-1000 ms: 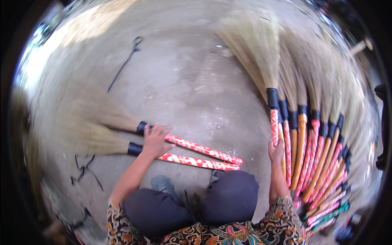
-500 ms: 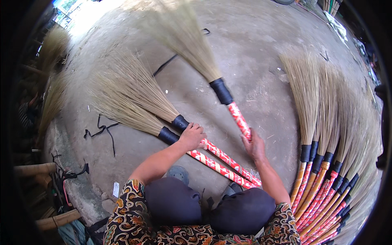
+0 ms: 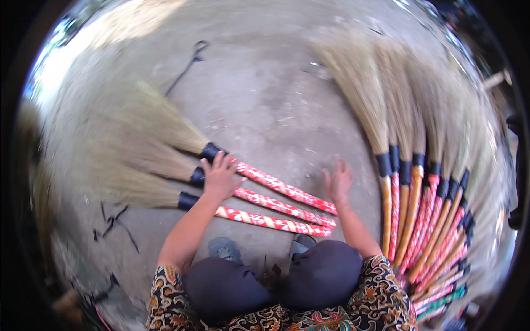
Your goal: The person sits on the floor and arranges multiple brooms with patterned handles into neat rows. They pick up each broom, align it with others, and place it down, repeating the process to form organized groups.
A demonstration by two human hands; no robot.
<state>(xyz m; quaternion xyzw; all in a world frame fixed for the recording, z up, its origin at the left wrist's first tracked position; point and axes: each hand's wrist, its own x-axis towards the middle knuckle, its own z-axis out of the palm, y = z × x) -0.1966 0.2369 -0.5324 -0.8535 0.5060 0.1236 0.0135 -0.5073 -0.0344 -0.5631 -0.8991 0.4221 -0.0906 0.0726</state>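
Head view. Three brooms lie side by side on a grey floor (image 3: 276, 110) in front of the person's knees, their bristles fanned toward the left and their handles running to the right, where the ends draw close together. The upper broom (image 3: 211, 151) and the middle broom (image 3: 197, 175) have red-and-white patterned handles; the lower broom (image 3: 188, 201) has a red handle crossed by pale bands. Each has a black collar between bristles and handle. The left hand (image 3: 222, 177) is palm down with fingers spread, laid across the upper and middle brooms beside their collars; it is not closed round either handle (how firmly it presses cannot be told). The right hand (image 3: 339, 181) is open and holds nothing, its fingers extended away from the body, just beyond the handle ends of the three brooms. Farther right, well apart from these, a row of brooms (image 3: 385, 165) lies overlapping, bristles pointing away from the person, with orange and red handles and some green ones near the lower edge. A dark strap (image 3: 185, 70) lies beyond the upper broom's bristles, and a tangled dark cord (image 3: 113, 220) lies near the lower broom. Blur softens the bristle tips.
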